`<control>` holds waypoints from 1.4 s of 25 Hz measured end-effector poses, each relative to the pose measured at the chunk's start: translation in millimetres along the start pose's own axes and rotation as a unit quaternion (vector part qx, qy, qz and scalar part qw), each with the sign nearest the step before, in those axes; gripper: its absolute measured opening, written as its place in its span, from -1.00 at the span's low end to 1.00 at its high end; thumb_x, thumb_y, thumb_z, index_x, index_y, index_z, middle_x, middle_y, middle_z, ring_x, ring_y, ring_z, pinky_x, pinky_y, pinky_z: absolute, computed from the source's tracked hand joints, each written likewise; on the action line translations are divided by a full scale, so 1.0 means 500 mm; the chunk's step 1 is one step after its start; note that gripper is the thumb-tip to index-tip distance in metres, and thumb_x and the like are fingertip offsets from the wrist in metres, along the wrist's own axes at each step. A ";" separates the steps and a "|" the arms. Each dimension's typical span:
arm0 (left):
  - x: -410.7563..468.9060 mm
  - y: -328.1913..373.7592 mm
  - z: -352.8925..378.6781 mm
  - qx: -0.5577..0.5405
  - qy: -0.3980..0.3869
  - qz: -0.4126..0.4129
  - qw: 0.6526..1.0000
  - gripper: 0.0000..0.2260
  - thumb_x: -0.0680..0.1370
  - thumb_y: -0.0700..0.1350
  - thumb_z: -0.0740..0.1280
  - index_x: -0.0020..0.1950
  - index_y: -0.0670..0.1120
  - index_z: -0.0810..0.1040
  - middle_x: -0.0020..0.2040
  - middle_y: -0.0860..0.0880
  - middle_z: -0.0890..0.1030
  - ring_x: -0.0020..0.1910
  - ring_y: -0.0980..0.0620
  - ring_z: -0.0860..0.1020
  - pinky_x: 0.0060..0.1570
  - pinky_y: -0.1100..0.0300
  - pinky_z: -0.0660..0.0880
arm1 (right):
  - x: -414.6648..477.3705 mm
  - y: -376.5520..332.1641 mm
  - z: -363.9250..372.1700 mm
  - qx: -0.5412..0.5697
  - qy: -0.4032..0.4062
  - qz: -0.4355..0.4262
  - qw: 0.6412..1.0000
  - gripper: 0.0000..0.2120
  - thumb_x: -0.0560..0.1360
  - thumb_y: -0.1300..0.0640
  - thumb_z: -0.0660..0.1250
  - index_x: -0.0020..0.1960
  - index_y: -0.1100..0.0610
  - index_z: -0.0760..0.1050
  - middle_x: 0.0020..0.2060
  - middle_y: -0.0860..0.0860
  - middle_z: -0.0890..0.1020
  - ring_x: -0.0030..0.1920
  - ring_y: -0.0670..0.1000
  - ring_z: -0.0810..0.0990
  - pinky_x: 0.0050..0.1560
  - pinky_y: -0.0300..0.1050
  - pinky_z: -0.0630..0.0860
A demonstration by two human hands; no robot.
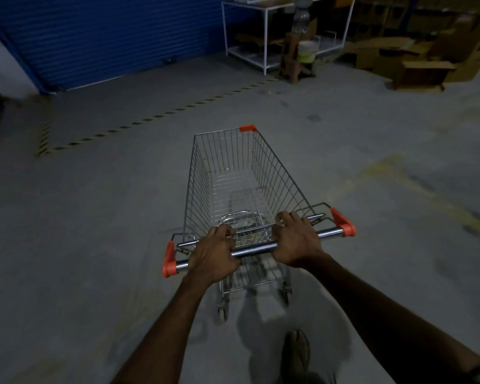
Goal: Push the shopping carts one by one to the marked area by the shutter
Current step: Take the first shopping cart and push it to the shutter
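Both hands wrap the chrome handlebar (258,246) of the empty silver wire shopping cart (233,184) at centre frame: left hand (214,254), right hand (295,241). Its long axis runs up-frame, nose tilted slightly left; it could miss the yellow-black striped floor marking (139,121) before the blue shutter (108,37), upper left.

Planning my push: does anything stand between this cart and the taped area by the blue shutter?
Nothing visible: bare floor lies between the shopping cart and the striped tape before the shutter; the white rack stands aside.
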State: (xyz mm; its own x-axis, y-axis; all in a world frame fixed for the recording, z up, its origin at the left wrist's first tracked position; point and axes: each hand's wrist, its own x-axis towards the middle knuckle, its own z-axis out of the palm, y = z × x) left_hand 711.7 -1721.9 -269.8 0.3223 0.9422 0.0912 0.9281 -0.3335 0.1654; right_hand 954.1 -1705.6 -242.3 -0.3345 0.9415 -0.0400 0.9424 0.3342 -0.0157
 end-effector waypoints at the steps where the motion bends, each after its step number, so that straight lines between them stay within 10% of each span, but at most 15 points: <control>1: 0.035 -0.013 0.000 -0.002 0.000 -0.005 1.000 -0.70 0.32 0.13 0.37 -0.07 0.00 0.69 0.20 0.14 0.47 0.13 0.02 0.47 -0.03 0.10 0.53 | 0.039 0.013 -0.001 -0.002 -0.002 -0.001 1.000 -0.56 0.26 -0.16 0.26 0.05 0.03 0.59 0.20 0.04 0.46 0.19 0.09 0.38 0.17 0.05 0.37; 16: 0.596 -0.213 -0.016 -0.034 -0.036 -0.092 0.994 -0.65 0.37 0.16 0.42 0.09 0.07 0.71 0.45 0.14 0.47 0.36 0.07 0.46 0.26 0.22 0.42 | 0.660 0.208 -0.044 0.033 -0.034 -0.054 0.997 -0.36 0.30 -0.22 0.14 0.22 0.06 0.62 0.40 -0.01 0.47 0.12 0.20 0.66 0.15 0.02 0.54; 24: 0.887 -0.362 0.002 -0.008 -0.019 -0.098 0.995 -0.75 0.37 0.19 0.36 -0.11 0.05 0.60 0.03 0.09 0.58 -0.03 0.00 0.61 -0.17 0.14 0.53 | 0.989 0.281 -0.044 0.064 -0.024 -0.041 0.997 -0.52 0.31 -0.17 0.22 0.13 0.02 0.57 0.36 -0.04 0.43 -0.08 0.14 0.63 -0.03 -0.05 0.51; 33: 1.240 -0.571 -0.012 -0.036 -0.156 -0.134 0.978 -0.55 0.33 0.32 0.30 0.06 0.09 0.64 -0.01 0.01 0.69 -0.01 -0.04 0.65 -0.14 0.17 0.51 | 1.391 0.330 -0.084 0.023 -0.137 0.002 0.990 -0.68 0.43 -0.15 0.34 -0.30 0.04 0.34 -0.35 0.03 0.39 -0.15 0.14 0.56 -0.08 -0.08 0.49; 35: 1.308 -0.615 -0.014 -0.042 -0.161 -0.132 0.977 -0.56 0.33 0.32 0.32 0.06 0.09 0.64 -0.02 0.02 0.69 -0.02 -0.03 0.65 -0.14 0.17 0.50 | 1.475 0.344 -0.068 -0.002 -0.054 -0.049 0.997 -0.68 0.41 -0.12 0.36 -0.36 0.04 0.38 -0.42 0.03 0.46 -0.31 0.14 0.53 -0.19 -0.06 0.52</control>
State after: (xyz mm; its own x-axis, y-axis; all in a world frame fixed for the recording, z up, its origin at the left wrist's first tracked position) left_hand 636.0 -1003.3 -254.1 0.1273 0.9525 -0.2767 0.9726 -0.0651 0.2234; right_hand 869.5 -952.4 -240.4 -0.4234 0.8943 -0.1449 0.9049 0.4251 -0.0209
